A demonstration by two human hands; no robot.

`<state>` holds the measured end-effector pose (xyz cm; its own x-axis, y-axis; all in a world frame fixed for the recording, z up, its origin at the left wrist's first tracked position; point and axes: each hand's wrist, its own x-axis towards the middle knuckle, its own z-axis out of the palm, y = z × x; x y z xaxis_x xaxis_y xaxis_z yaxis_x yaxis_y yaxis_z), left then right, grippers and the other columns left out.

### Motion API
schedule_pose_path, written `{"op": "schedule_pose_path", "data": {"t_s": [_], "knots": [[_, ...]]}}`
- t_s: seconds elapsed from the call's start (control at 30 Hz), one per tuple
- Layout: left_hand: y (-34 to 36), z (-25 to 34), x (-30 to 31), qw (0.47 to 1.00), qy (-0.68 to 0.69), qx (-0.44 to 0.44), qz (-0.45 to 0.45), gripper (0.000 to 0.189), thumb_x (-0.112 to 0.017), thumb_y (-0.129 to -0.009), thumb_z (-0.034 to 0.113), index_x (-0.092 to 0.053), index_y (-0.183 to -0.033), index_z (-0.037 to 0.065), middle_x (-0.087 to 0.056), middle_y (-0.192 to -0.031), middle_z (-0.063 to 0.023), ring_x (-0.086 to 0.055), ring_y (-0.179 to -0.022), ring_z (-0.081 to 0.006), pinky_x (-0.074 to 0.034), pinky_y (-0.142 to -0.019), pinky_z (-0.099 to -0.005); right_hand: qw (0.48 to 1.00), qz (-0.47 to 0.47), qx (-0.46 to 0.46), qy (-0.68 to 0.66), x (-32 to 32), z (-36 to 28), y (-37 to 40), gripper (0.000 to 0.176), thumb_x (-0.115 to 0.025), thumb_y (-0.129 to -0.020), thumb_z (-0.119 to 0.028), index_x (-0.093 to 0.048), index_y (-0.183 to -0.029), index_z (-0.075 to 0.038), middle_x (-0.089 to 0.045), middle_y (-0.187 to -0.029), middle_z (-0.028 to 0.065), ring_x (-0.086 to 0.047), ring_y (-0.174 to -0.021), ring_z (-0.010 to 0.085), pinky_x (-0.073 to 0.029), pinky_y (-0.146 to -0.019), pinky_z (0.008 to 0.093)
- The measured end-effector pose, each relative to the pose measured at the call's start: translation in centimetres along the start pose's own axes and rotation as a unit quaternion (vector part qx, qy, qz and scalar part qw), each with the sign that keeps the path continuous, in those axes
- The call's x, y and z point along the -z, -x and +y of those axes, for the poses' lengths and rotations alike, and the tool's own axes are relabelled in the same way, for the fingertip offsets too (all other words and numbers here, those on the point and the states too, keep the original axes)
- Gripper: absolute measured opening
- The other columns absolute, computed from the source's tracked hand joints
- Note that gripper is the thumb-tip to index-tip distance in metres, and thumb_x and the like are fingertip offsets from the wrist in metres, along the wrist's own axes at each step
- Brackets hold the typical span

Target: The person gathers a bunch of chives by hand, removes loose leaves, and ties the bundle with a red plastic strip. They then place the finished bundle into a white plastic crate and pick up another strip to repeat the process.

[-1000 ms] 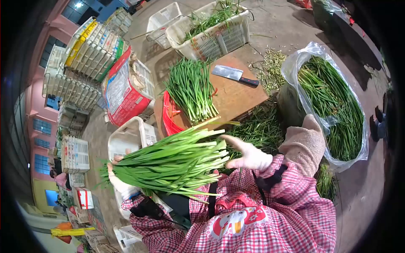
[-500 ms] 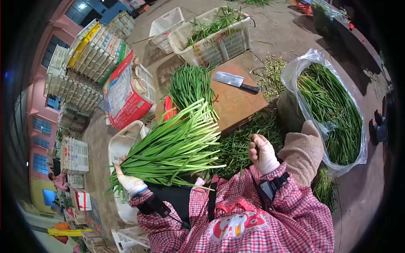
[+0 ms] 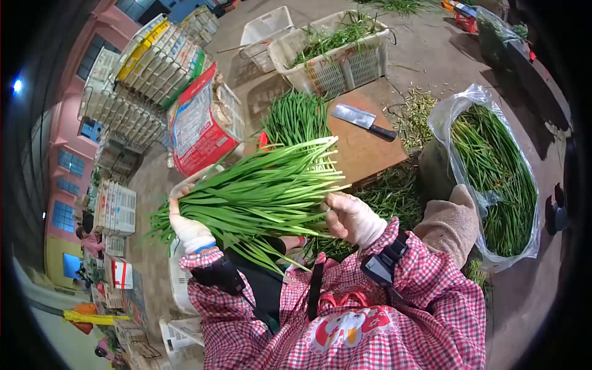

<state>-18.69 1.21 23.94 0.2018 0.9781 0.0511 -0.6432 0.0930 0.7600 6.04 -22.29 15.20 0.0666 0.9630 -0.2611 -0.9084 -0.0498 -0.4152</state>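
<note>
One green bunch [image 3: 259, 194] runs left to right, left hand [image 3: 186, 225] gripping its leafy end, right hand [image 3: 354, 219] curled by its pale tips, grip unclear!

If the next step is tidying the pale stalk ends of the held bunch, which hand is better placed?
Probably the right hand: it is close to the pale stalk ends, while the left hand is occupied holding the green bunch toward its leafy end.

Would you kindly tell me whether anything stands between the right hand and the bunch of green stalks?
Nothing visible does: the right hand is beside the bunch, at its pale ends, though contact is unclear. The knife lies clear, on the board.
</note>
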Motion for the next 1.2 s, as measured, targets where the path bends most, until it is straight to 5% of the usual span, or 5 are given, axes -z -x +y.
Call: {"op": "schedule_pose_path", "data": {"t_s": [0.27, 0.33, 0.4, 0.73, 1.2], "knots": [[-4.0, 3.1, 1.6, 0.997, 0.006, -0.020, 0.078, 0.031, -0.050, -0.095, 0.033, -0.059, -0.088, 0.004, -0.065, -0.096, -0.0111, -0.061, -0.097, -0.0285, -0.048, -0.092, -0.0471, 0.916, -0.141, -0.141, 0.347, 6.8, -4.1, 5.6, 0.023, -0.064, -0.088, -0.022, -0.062, -0.075, -0.004, -0.059, -0.061, 0.0039, -0.050, -0.050, 0.0098, -0.039, -0.047, 0.0236], [-5.9, 3.8, 4.5, 0.997, 0.009, -0.022, 0.078, 0.031, -0.050, -0.095, 0.033, -0.060, -0.089, 0.004, -0.066, -0.096, -0.0114, -0.061, -0.097, -0.0283, -0.048, -0.091, -0.0462, 0.765, -0.054, -0.159, 0.621, 9.1, -3.9, 5.8, 0.015, -0.066, -0.085, -0.021, -0.070, -0.093, -0.010, -0.068, -0.077, 0.0032, -0.061, -0.064, 0.0143, -0.048, -0.059, 0.0321], [-5.5, 4.1, 3.9, 0.997, 0.011, -0.022, 0.077, 0.031, -0.050, -0.095, 0.033, -0.060, -0.091, 0.004, -0.066, -0.096, -0.0116, -0.061, -0.096, -0.0282, -0.048, -0.091, -0.0453, 0.292, -0.062, -0.253, 0.920, 8.8, -3.3, 5.2, 0.025, -0.069, -0.078, -0.027, -0.071, -0.097, -0.012, -0.071, -0.089, 0.0067, -0.067, -0.079, 0.0240, -0.051, -0.068, 0.0381], [-5.4, 5.0, 5.3, 0.993, 0.043, -0.006, 0.106, 0.034, -0.051, -0.094, 0.035, -0.061, -0.099, 0.003, -0.066, -0.097, -0.0105, -0.062, -0.091, -0.0266, -0.050, -0.086, -0.0427, 0.965, 0.010, 0.039, 0.258, 4.3, 4.1, -1.2, 0.044, -0.064, -0.088, -0.028, -0.054, -0.124, -0.006, -0.064, -0.094, 0.0044, -0.058, -0.072, 0.0100, -0.049, -0.064, 0.0259], [-3.7, 2.9, 2.6, 0.996, 0.033, -0.006, 0.080, 0.031, -0.052, -0.093, 0.034, -0.063, -0.093, 0.005, -0.067, -0.097, -0.0096, -0.062, -0.092, -0.0273, -0.049, -0.088, -0.0450, 0.893, 0.149, 0.364, 0.219, 2.8, 7.2, -2.7, 0.038, -0.072, -0.080, -0.013, -0.057, -0.113, -0.003, -0.061, -0.108, 0.0078, -0.059, -0.093, 0.0148, -0.050, -0.081, 0.0278]]}}
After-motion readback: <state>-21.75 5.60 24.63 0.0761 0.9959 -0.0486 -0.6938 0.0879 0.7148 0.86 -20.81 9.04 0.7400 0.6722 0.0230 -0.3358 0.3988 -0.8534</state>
